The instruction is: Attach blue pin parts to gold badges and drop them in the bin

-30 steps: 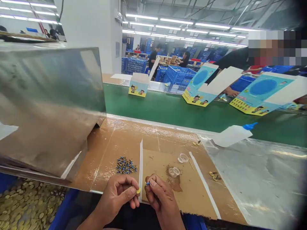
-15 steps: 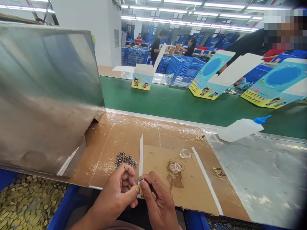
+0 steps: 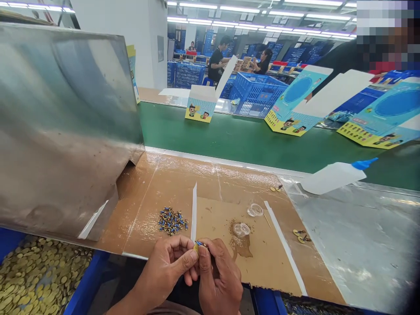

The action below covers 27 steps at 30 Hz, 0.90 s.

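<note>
The left hand (image 3: 170, 262) and right hand (image 3: 218, 280) are meeting at the near edge of a taped cardboard mat (image 3: 210, 188). Both are pinching narrowly, thumb against forefinger, on one small yellow-and-blue part (image 3: 197, 246) held between the fingertips, just above the mat's edge.

At 11 o'clock from the hands, a pile of blue-and-gold pieces (image 3: 172, 221) is lying on the mat. At 1 o'clock, two clear cups (image 3: 241, 229) are sitting beside a brown stain. A white squeeze bottle (image 3: 333, 177) is lying at 2 o'clock, on a shiny sheet (image 3: 361, 245). A steel chute (image 3: 62, 127) is filling the 9-to-11 o'clock area, above a blue bin of gold discs (image 3: 36, 275). A green conveyor belt (image 3: 236, 140) is carrying printed cartons (image 3: 200, 105) at 12 o'clock, with blue crates (image 3: 256, 94) and people working beyond.

The part's shape is too small to resolve. The fingers are covering most of it. The frame is cutting off both forearms.
</note>
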Each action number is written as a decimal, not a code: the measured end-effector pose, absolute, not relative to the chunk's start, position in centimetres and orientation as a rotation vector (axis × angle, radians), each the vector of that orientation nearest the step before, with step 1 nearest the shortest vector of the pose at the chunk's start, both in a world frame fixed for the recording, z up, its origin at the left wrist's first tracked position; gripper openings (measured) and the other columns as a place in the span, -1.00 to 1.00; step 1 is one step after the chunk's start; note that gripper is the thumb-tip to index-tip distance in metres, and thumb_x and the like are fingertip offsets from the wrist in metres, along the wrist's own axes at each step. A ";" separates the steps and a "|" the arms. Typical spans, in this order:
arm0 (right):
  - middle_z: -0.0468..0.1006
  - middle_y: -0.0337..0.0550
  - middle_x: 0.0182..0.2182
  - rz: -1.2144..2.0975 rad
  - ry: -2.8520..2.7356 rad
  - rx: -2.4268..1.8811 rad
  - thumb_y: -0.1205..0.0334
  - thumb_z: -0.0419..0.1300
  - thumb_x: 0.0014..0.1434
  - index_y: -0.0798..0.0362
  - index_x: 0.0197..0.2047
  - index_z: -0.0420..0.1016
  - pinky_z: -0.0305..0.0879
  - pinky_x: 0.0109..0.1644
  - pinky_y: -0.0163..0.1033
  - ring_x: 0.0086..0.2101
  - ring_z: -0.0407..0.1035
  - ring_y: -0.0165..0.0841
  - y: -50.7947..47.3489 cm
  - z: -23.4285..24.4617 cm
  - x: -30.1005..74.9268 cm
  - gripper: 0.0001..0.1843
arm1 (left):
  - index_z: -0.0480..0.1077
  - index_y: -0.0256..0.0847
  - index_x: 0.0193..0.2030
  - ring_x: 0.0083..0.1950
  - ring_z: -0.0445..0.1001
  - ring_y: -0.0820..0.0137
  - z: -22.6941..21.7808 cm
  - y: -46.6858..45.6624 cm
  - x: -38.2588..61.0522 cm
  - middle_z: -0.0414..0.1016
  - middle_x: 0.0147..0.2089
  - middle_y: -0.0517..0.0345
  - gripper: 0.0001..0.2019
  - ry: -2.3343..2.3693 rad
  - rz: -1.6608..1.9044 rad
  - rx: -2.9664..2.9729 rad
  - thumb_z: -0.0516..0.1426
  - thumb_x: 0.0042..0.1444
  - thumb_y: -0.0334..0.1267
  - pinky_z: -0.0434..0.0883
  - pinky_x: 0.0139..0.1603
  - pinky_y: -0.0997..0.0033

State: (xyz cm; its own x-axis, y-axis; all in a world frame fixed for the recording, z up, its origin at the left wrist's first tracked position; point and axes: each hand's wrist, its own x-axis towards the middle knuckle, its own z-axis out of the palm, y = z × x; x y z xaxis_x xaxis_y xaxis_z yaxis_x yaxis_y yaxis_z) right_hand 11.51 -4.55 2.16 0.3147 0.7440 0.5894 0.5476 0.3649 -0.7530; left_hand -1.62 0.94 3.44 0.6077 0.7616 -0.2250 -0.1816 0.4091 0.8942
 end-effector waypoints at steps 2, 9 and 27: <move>0.47 -0.30 -0.41 0.273 -1.353 -1.296 0.42 0.13 0.46 -0.02 -0.07 0.57 0.30 -0.38 -0.36 -0.47 0.37 -0.44 -4.4 2.6 11.7 -0.79 | 0.45 -0.31 -0.27 -0.51 0.42 0.53 3.7 1.2 -1.8 0.48 -0.47 0.16 -0.45 0.723 0.647 1.035 0.30 0.19 0.26 0.35 -0.52 0.62; 0.51 -0.27 -0.41 0.524 -1.324 -1.305 0.29 0.19 0.45 -0.05 -0.18 0.64 0.31 -0.39 -0.37 -0.44 0.40 -0.41 -4.5 3.9 12.3 -0.81 | 0.45 -0.29 -0.31 -0.49 0.40 0.52 4.3 1.9 -2.7 0.49 -0.43 0.14 -0.53 0.753 0.540 1.203 0.28 0.20 0.17 0.28 -0.55 0.61; 0.47 -0.24 -0.47 0.673 -0.785 -1.386 -0.05 0.34 0.36 0.03 -0.22 0.72 0.23 -0.50 -0.35 -0.54 0.30 -0.43 -5.2 1.6 10.0 -0.68 | 0.56 -0.31 -0.36 -0.49 0.40 0.55 3.5 0.5 -1.6 0.53 -0.43 0.10 -0.52 0.654 0.750 0.915 0.35 0.19 0.16 0.17 -0.56 0.65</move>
